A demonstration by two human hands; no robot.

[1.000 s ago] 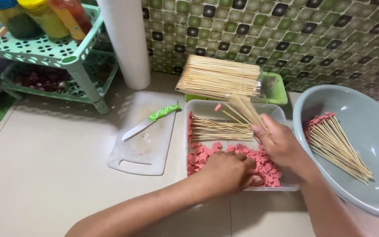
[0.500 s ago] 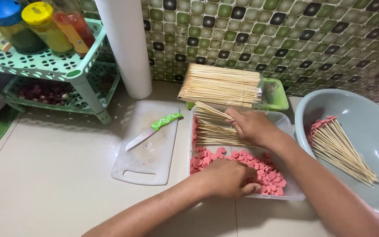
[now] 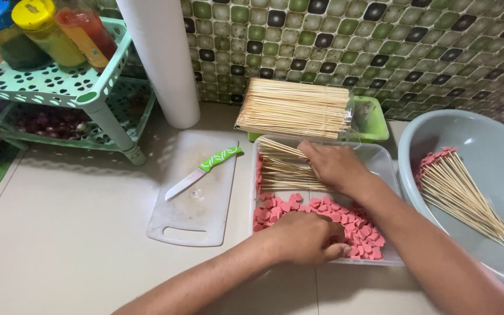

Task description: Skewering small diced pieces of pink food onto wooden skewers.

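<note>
The left hand (image 3: 304, 238), nearest, lies curled with fingers pinched into the pink sausage pieces (image 3: 345, 219) heaped in the near half of the clear tray (image 3: 387, 169); lifting one piece cleanly serves best. Beyond it, the right hand (image 3: 335, 166) is loosely closed, fingertips on the loose skewers (image 3: 281, 169) at the tray's far left; drawing a single stick avoids tangling.

Bare wooden skewers (image 3: 284, 169) lie fanned flat above pink sausage pieces (image 3: 322, 219) (small, chopped) in one clear tray (image 3: 380, 160)
</note>
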